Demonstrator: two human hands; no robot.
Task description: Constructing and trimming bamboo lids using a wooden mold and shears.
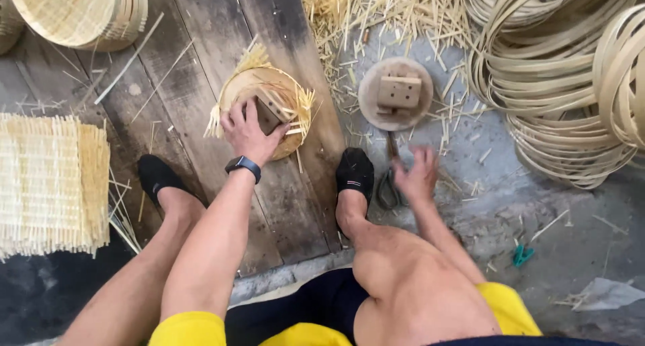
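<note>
Wooden block [267, 114] under left hand [250, 132] fingertips; right hand [416, 173] touching scissors [388, 185].

Single head cam, looking steeply down from seated height past the person's own knees and feet onto wooden floor planks [201, 64] and concrete floor [510, 205] at arm's reach, forward toward the top edge; no second view.

Two round wooden moulds [396, 94], one pair of scissors [388, 185]
</note>
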